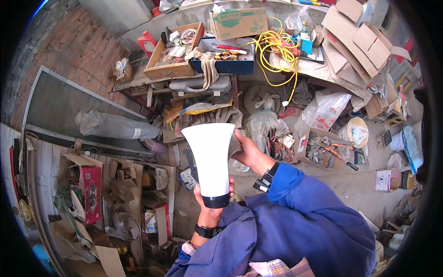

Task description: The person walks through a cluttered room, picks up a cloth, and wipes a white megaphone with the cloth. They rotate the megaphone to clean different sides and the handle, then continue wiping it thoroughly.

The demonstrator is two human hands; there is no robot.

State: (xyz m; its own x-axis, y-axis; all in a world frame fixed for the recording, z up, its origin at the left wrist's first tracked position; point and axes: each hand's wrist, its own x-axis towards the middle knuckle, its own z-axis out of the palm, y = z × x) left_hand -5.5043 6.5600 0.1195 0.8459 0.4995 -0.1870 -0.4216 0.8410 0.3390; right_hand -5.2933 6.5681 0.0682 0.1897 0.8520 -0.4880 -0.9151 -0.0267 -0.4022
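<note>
A white flared horn with a black end cap (pixel 215 155), shaped like a megaphone, stands tilted before my chest with its wide end away from me. My left hand (pixel 211 206) grips its narrow end from beneath, fingers showing on both sides of the black cap. My right hand (pixel 250 152) is at the right side of the wide part, holding what looks like a grey-brown cloth (pixel 235 143) against it. The horn hides part of that cloth and most of my left palm.
Ahead is a workbench with a wooden drawer (pixel 169 71), a blue toolbox (pixel 225 67) and a coiled yellow cable (pixel 277 52). Boxes of tools (pixel 320 157) and a bucket (pixel 346 133) stand on the floor at right. At left are shelves with a red box (pixel 91 194).
</note>
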